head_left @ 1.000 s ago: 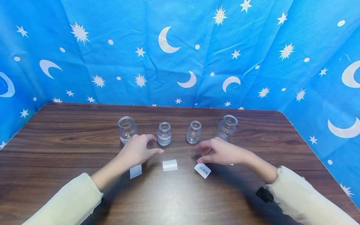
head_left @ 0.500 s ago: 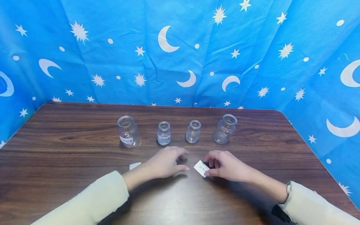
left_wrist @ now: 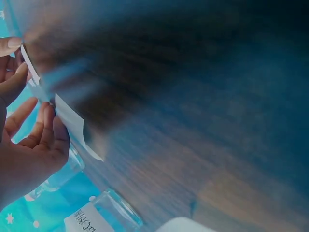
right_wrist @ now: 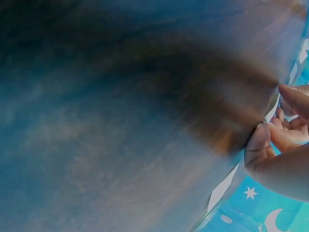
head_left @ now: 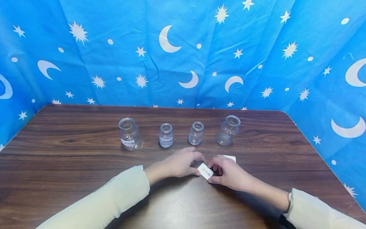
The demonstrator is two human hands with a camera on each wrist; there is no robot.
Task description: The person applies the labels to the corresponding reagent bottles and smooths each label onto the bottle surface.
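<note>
A small white paper label (head_left: 206,171) with black handwritten characters lies on the wooden table before me. My right hand (head_left: 230,173) pinches it at its right end, thumb at the lower edge and index finger at the upper. My left hand (head_left: 181,162) is at its other side, thumb tip by the left edge, fingers relaxed and spread from the thumb. The left wrist view has the left hand (left_wrist: 34,140) with its fingers near another white label (left_wrist: 70,116). In the right wrist view, the right hand's curled fingers (right_wrist: 260,140) are close to the label edge.
Behind the hands stand two labelled glass jars, a large one (head_left: 130,133) and a small one (head_left: 166,135). To their right are a small jar (head_left: 195,133) and a large jar (head_left: 228,131) with no label showing. Another white label (head_left: 230,157) lies behind the right hand. A blue star-and-moon cloth (head_left: 143,63) hangs behind the table.
My left hand has moved right, away from the left jars, to the label's left side. My right hand has come down and forward onto the label's right end.
</note>
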